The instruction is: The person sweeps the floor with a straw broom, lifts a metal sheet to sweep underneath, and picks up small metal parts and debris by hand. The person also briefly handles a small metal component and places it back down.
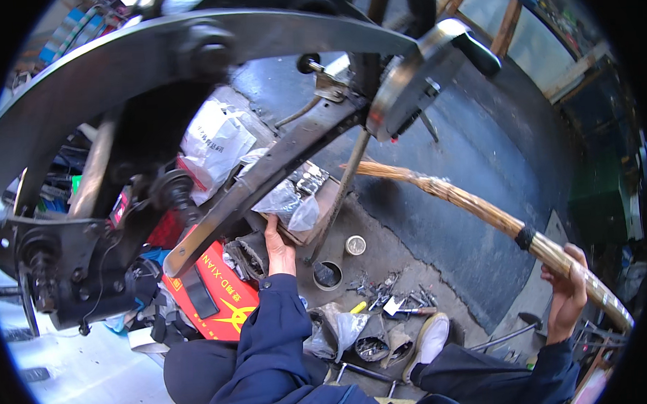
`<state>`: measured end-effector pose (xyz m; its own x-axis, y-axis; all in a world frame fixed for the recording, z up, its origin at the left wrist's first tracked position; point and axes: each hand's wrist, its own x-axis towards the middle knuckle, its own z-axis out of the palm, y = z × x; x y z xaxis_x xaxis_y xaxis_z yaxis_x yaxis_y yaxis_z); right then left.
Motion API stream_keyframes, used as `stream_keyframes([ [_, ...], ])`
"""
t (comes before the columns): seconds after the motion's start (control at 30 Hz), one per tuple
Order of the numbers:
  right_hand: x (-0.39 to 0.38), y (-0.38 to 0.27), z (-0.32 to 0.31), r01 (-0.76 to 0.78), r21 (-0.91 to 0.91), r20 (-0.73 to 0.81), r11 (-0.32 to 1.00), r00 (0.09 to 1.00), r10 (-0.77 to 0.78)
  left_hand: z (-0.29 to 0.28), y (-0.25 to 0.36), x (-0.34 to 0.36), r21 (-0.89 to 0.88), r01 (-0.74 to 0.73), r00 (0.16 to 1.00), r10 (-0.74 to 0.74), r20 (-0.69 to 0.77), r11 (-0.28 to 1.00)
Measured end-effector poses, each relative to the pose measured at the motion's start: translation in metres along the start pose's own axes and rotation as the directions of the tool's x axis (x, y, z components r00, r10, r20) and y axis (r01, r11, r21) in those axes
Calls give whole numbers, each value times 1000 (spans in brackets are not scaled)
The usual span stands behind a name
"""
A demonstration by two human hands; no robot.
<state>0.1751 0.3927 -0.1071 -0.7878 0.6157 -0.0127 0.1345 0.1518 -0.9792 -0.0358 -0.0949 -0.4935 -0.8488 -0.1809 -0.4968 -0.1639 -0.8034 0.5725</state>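
Observation:
My right hand grips a long straw broom, a bundle of pale stalks with a black band round it. The broom slants from the lower right up to the middle, its thin tip by a metal leg. My left hand is at the near edge of a shallow box, closed on its rim, with some fingers hidden. Inside the box lie clear plastic bags and small dark pieces. Just left of that hand is a dark, open-mouthed pouch.
A metal machine with a handwheel looms above. A phone lies on a red box. On the floor are a round tin, a cup, scattered tools and scraps, and several open bags near my shoe.

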Motion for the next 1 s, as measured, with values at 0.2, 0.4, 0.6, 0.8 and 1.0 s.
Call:
stream_keyframes([
  [0.2,28,11,26,-13,39,187,999,982,6,17,51,1,11,-45,981,42,190,999],
  [0.4,60,28,69,79,97,353,992,929,-108,67,110,-20,165,-173,962,131,239,971],
  [0.6,71,63,150,58,224,494,973,854,-164,89,143,-43,140,-223,964,198,175,965],
  [0.8,43,88,221,303,99,573,948,762,-303,74,156,-31,109,-221,958,194,213,969],
  [1.0,38,41,115,260,-100,643,960,754,-137,68,150,-33,130,-223,956,191,221,966],
])
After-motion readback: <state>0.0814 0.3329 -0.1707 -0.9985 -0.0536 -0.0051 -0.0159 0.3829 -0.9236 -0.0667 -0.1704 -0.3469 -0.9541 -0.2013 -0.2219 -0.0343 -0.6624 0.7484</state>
